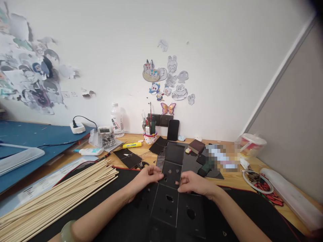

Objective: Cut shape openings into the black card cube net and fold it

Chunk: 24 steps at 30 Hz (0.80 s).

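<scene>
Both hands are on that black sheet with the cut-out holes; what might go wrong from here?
The thin black jointed sheet with cut-out holes might crease or tear near its openings if the left hand and right hand pull unevenly. Against the black mat, its edges could be misjudged. The loose pale wooden sticks beside the left forearm might roll if bumped.

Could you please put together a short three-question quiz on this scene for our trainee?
1. True or false: the left hand and the right hand both touch the black sheet with cut-out holes.
2. Which hand is nearer the wooden sticks: A) left, B) right?
3. Fill in the colour: the tube lying near the pen cup is mostly ____.

Key: 1. True. 2. A. 3. Yellow.
</scene>
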Available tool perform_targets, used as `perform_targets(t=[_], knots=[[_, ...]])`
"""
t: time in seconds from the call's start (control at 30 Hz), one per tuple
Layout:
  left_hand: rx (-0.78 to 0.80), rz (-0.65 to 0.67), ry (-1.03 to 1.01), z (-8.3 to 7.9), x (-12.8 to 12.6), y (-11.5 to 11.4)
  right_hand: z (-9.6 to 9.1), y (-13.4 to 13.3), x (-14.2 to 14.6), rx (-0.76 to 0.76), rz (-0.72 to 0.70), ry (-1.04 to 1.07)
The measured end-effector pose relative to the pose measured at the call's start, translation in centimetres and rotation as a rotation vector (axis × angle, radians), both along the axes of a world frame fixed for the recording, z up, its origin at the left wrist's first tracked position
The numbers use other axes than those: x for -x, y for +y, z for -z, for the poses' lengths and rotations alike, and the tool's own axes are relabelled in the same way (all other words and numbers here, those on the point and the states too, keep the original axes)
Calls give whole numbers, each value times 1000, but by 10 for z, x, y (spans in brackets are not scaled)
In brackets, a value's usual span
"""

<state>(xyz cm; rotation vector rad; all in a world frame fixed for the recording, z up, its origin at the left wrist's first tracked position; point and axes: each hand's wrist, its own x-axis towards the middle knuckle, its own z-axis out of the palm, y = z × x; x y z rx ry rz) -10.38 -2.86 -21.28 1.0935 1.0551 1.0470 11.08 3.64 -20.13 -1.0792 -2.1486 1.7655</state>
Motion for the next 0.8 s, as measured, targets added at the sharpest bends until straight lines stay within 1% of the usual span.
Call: perform_targets(t=[0.1,0.17,0.4,0.47,0.63,0.73,0.8], knots=[[7,167,44,4,-2,1,6,-5,6,23,-13,27],[31,244,78,5,-2,-1,9,-6,7,39,-9,52],[64,305,183,0,4,-4,16,-6,3,76,52,145],[65,336,165,0,3,-3,17,-6,3,86,65,161],[50,426,36,1,-3,-2,21,-6,2,98,97,186],[26,444,36,1,-6,-3,24,-5,1,89,109,205],[3,431,60,3,-7,-1,26,-4,0,80,114,218]])
